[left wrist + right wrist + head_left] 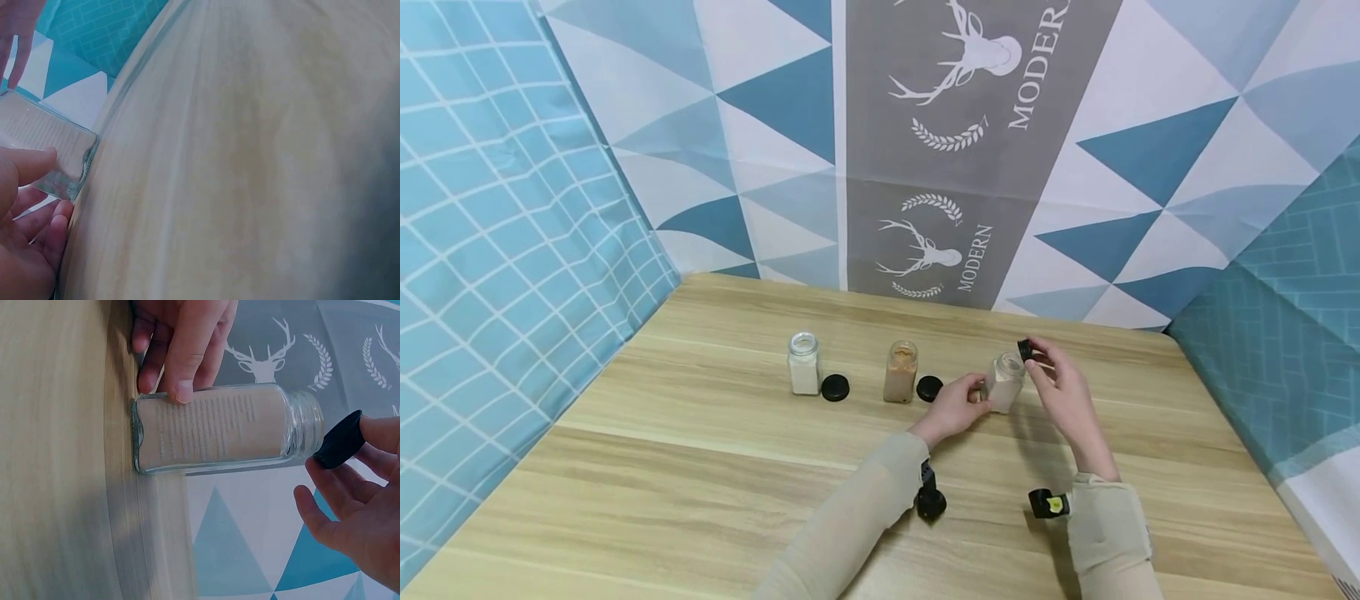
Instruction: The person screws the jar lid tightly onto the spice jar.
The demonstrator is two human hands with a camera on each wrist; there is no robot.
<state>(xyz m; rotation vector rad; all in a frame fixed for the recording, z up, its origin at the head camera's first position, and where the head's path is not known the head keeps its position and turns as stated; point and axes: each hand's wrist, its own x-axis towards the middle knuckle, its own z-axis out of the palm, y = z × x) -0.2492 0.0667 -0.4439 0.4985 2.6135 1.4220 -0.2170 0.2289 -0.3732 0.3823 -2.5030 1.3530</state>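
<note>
Left jar [805, 374]: stood uncapped on the tabletop [700, 467], partly filled with white powder.
First lid [835, 387]: black, laid just right of that jar.
Middle jar [898, 383]: also uncapped, partly filled with something brownish-orange.
Second lid [929, 388]: black, laid between the middle jar and the left hand [955, 407].
Left grip: the right jar [219, 431] is pinched low between thumb and fingers.
Right jar: held at the tabletop between both hands, filled with pale powder.
Third lid [340, 440]: black, held tilted at that jar's mouth; rim contact cannot be told.
Right hand [1063, 390]: the third lid is pinched between thumb and fingers.
</note>
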